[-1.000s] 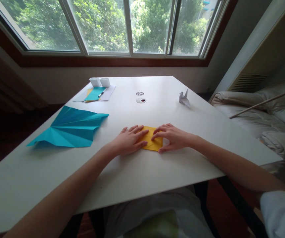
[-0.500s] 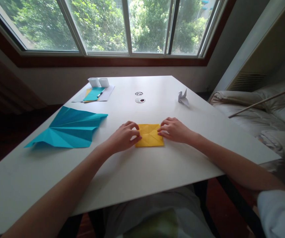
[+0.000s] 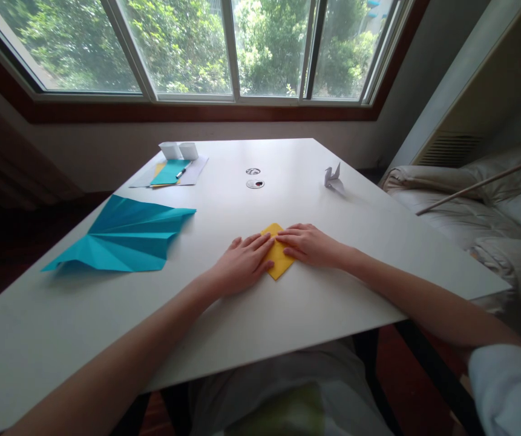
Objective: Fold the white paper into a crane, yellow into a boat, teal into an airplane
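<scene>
Under the left hand (image 3: 242,264) and right hand (image 3: 315,246) sits the folded yellow paper (image 3: 279,265), poking out between them. Both hands are just laid flat-ish over it, not clamped. Creased blue paper (image 3: 128,237) is off left of the left hand, white paper crane (image 3: 332,177) out past the right.

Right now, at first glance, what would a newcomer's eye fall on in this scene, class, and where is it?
Probably the large, creased bright-blue paper sheet, spread across the left side of the white table. Next, perhaps, the small, diamond-shaped folded yellow paper near the front, with the left hand and right hand on it. Farther back, to the right, stands a small white folded-paper bird.
</scene>
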